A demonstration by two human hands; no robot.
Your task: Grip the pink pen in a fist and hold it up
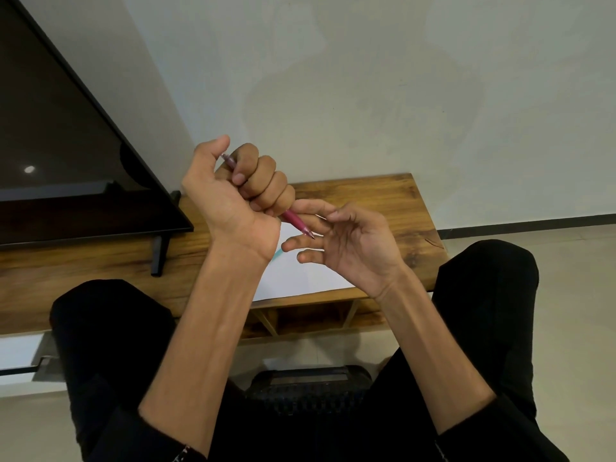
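Observation:
My left hand (238, 191) grips a red pen (296, 223) in a fist, held up above the wooden table (393, 201). The pen's top end sticks out by the thumb and its tip points down to the right. My right hand (346, 241) is beside it with its fingers loosely bent, and the pen tip touches one of them. The thumb and forefinger are close to the pen's lower end. A white sheet of paper (300, 278) lies on the table under both hands, with a short teal mark on it.
A dark flat screen (66, 145) on a black stand (160, 251) takes up the table's left part. My knees in black trousers (110, 328) are below the table edge. A black chair seat (310, 385) shows between them. A pale wall rises behind.

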